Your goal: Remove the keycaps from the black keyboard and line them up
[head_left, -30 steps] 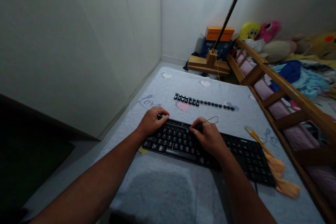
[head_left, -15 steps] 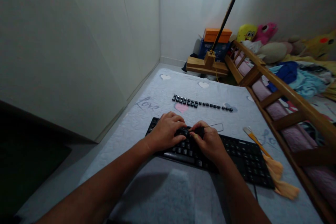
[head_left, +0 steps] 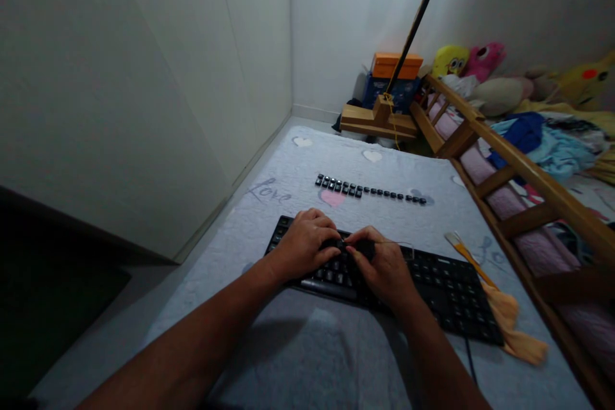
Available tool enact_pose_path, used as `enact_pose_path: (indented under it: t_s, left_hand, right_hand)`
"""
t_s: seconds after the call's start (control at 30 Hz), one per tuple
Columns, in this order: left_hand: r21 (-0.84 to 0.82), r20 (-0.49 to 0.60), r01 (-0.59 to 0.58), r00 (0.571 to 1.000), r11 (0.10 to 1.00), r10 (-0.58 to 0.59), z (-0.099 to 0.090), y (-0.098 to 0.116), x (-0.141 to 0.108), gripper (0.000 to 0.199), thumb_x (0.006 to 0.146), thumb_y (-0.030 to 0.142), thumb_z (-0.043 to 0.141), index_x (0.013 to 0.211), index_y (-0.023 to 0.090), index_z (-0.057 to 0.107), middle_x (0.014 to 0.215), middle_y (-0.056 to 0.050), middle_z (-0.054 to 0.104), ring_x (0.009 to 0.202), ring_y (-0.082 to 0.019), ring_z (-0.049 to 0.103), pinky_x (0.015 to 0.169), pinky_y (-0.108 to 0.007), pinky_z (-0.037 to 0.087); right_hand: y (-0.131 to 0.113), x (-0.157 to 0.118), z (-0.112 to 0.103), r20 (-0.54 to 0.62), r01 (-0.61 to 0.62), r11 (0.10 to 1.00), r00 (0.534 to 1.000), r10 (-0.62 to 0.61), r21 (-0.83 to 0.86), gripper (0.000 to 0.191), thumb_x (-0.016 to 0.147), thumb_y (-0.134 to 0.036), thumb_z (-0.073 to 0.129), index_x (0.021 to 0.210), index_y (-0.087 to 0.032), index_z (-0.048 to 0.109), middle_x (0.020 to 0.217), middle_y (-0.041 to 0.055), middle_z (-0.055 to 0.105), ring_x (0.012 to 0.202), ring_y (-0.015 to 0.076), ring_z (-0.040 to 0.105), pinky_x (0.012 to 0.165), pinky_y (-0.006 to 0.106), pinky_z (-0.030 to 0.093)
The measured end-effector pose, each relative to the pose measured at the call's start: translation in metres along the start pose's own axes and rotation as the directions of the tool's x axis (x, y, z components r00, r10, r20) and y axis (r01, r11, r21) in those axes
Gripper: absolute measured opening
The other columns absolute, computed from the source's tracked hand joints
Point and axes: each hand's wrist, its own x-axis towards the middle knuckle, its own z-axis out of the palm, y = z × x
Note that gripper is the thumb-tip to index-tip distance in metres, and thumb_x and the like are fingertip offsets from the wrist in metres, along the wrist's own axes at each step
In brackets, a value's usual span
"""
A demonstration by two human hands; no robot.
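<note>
From where I stand, the black keyboard lies in the middle of the pale cloth, its long side running roughly between the cloth's left and right edges. A second ago the left hand was at the keyboard's far left corner; now it has come in over the keys, its fingertips right beside those of the right hand. Its fingers are curled with the thumb tucked in close, but I cannot tell whether they have hold of anything.

The right hand has stayed over the middle of the keyboard, thumb and forefinger nearly together, gripping a dark tool with a thin wire loop. That loop earlier stuck out past the keyboard's far side above the cloth; now it sits lower, across the keys.

Beyond the keyboard, towards the cloth's far edge, the loose keycaps lie lined up as before, doubled at the left end. Near the cloth's right edge the brush and the orange fabric haven't moved.
</note>
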Motion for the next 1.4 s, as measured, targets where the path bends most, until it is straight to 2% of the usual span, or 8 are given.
enact_pose_path:
  t_s: [0.27, 0.4, 0.47, 0.6, 0.73, 1.1, 1.23, 1.4]
  left_hand:
    - [-0.021, -0.055, 0.015, 0.998, 1.000, -0.016, 0.000, 0.003, -0.001, 0.016, 0.081, 0.031, 0.063, 0.092, 0.023, 0.072, 0.095, -0.004, 0.070, 0.099, -0.024, 0.052, 0.089, -0.042, 0.036]
    - [-0.041, -0.097, 0.016, 0.995, 0.999, -0.020, -0.001, 0.003, -0.001, 0.017, 0.081, 0.028, 0.063, 0.094, 0.023, 0.071, 0.096, -0.004, 0.070, 0.100, -0.024, 0.052, 0.090, -0.042, 0.035]
    - [-0.051, -0.123, 0.020, 0.992, 0.998, -0.026, -0.002, 0.002, -0.001, 0.018, 0.081, 0.028, 0.063, 0.096, 0.023, 0.071, 0.096, -0.004, 0.070, 0.100, -0.023, 0.052, 0.091, -0.041, 0.035]
    - [-0.078, -0.144, 0.008, 0.989, 0.997, -0.019, -0.002, 0.002, -0.002, 0.020, 0.083, 0.032, 0.064, 0.099, 0.023, 0.071, 0.099, -0.003, 0.070, 0.100, -0.022, 0.052, 0.092, -0.041, 0.036]
    - [-0.105, -0.159, -0.001, 0.987, 0.994, -0.016, -0.002, 0.002, -0.002, 0.020, 0.084, 0.034, 0.063, 0.099, 0.023, 0.071, 0.097, -0.004, 0.070, 0.099, -0.022, 0.052, 0.091, -0.040, 0.037]
    - [-0.102, -0.162, -0.015, 0.987, 0.995, -0.002, 0.001, -0.001, -0.002, 0.023, 0.084, 0.035, 0.064, 0.103, 0.024, 0.070, 0.100, -0.004, 0.070, 0.099, -0.022, 0.052, 0.091, -0.041, 0.038]
    - [-0.046, -0.251, 0.054, 0.966, 0.997, -0.064, -0.011, -0.015, -0.002, 0.026, 0.082, 0.038, 0.065, 0.102, 0.022, 0.070, 0.105, -0.006, 0.069, 0.103, -0.024, 0.052, 0.094, -0.043, 0.038]
    - [-0.123, -0.361, 0.176, 0.909, 0.977, -0.210, -0.026, -0.053, -0.001, 0.020, 0.084, 0.034, 0.059, 0.090, 0.019, 0.071, 0.098, -0.006, 0.071, 0.099, -0.023, 0.058, 0.096, -0.042, 0.039]
  right_hand:
    - [-0.004, -0.001, 0.001, -0.020, 0.015, 0.999, 1.000, -0.014, 0.047, 0.009, 0.083, -0.016, 0.054, 0.088, -0.021, 0.059, 0.085, 0.0035, 0.065, 0.081, 0.0177, 0.061, 0.076, 0.030, 0.049]
    - [-0.003, -0.001, 0.002, -0.102, 0.093, 0.991, 0.991, -0.083, 0.098, 0.016, 0.074, -0.006, 0.049, 0.076, -0.022, 0.054, 0.088, 0.0042, 0.062, 0.087, 0.0186, 0.059, 0.079, 0.031, 0.048]
    - [0.000, -0.002, 0.003, -0.119, 0.085, 0.992, 0.990, -0.073, 0.097, 0.021, 0.072, -0.003, 0.045, 0.073, -0.022, 0.055, 0.094, 0.0048, 0.062, 0.092, 0.0190, 0.059, 0.083, 0.032, 0.047]
    - [0.002, -0.004, 0.004, -0.143, 0.044, 0.999, 0.989, -0.041, 0.012, 0.029, 0.076, -0.005, 0.044, 0.087, -0.023, 0.065, 0.106, 0.0066, 0.057, 0.102, 0.0203, 0.057, 0.090, 0.034, 0.046]
    - [0.001, -0.002, 0.006, -0.129, 0.016, 0.997, 0.991, -0.025, -0.073, 0.024, 0.081, -0.017, 0.056, 0.103, -0.021, 0.064, 0.103, 0.0076, 0.054, 0.095, 0.0210, 0.058, 0.086, 0.034, 0.049]
    - [0.006, 0.002, 0.007, -0.096, -0.018, 0.992, 0.995, 0.006, -0.129, 0.015, 0.085, -0.021, 0.058, 0.098, -0.023, 0.066, 0.096, 0.0053, 0.056, 0.090, 0.0190, 0.058, 0.080, 0.032, 0.049]
    - [0.022, 0.019, -0.010, -0.103, -0.078, 0.968, 0.993, 0.055, -0.239, 0.014, 0.083, -0.021, 0.059, 0.094, -0.022, 0.067, 0.092, 0.0050, 0.058, 0.086, 0.0194, 0.058, 0.079, 0.033, 0.047]
    - [0.057, 0.058, -0.027, -0.091, -0.194, 0.900, 0.981, 0.171, -0.392, 0.015, 0.080, -0.022, 0.061, 0.092, -0.021, 0.069, 0.087, 0.0038, 0.064, 0.081, 0.0188, 0.060, 0.075, 0.030, 0.045]
